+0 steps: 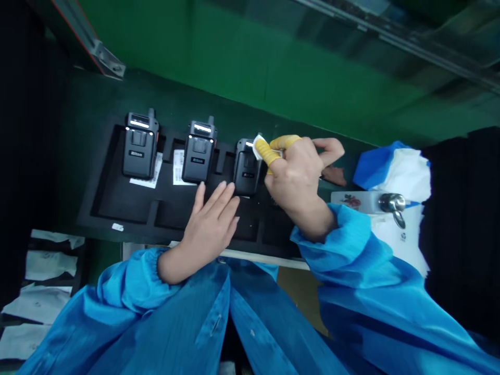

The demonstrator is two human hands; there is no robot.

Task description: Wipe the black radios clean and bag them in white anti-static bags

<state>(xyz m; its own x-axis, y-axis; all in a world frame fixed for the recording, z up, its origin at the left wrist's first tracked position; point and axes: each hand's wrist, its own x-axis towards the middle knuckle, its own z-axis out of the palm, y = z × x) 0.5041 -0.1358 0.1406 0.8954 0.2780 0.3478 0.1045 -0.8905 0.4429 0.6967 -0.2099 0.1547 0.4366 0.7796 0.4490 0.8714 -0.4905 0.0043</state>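
Observation:
Several compartments divide a black foam tray (128,213), where black two-way radios lie in a row. At the left is one radio (137,156), another radio (198,159) is in the middle, and a third radio (246,174) lies partly under my right hand (299,174). Yellow finger cots cover two fingers of that hand, which pinch a small white wipe (258,148) at the third radio's top. My left hand (213,221) rests over the tray with its fingers stretched out, just below the middle radio. White barcode labels (177,167) stick out beneath the radios.
To the right stand a clear dispenser bottle (357,201) with a metal top and a blue box (375,165) with white tissues (406,174). A brown scrap (334,175) lies behind my right wrist. White packets (50,264) fill a rack at lower left.

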